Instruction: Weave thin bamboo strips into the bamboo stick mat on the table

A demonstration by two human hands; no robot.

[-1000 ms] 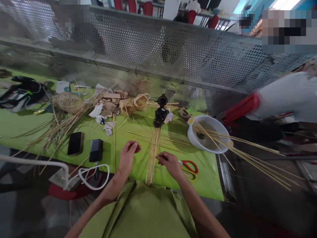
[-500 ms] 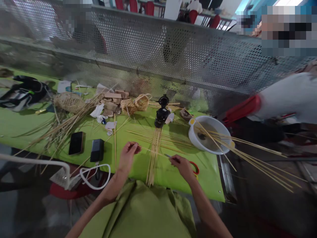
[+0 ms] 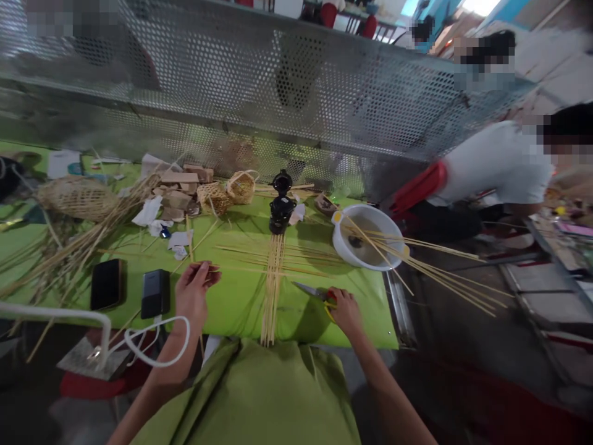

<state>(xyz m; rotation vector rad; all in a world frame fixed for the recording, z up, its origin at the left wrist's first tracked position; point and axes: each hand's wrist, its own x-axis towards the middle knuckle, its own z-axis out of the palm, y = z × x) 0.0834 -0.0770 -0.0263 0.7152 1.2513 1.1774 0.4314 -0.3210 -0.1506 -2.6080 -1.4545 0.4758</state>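
Pinched in left hand (image 3: 194, 282), mid-frame: bamboo strip (image 3: 243, 269), probably light, springy; best held near tip. Gripped in right hand (image 3: 345, 309): scissors (image 3: 311, 290).

Right in front of the person, a bundle of strips (image 3: 272, 290) runs along the worktop (image 3: 368, 318) to a bottle (image 3: 280, 216) at its far end, with the left hand (image 3: 193, 287) left of it and the right hand (image 3: 345, 309) right of it, at the scissors (image 3: 311, 289). Over on the left, a phone (image 3: 106, 284) lies just beside a power bank (image 3: 155, 293), two small baskets (image 3: 241, 187) farther back by cardboard pieces (image 3: 176, 201); to the right sits a basin (image 3: 345, 252), long strips (image 3: 440, 248) jutting past its rim, and a partition (image 3: 231, 80) stands behind everything.
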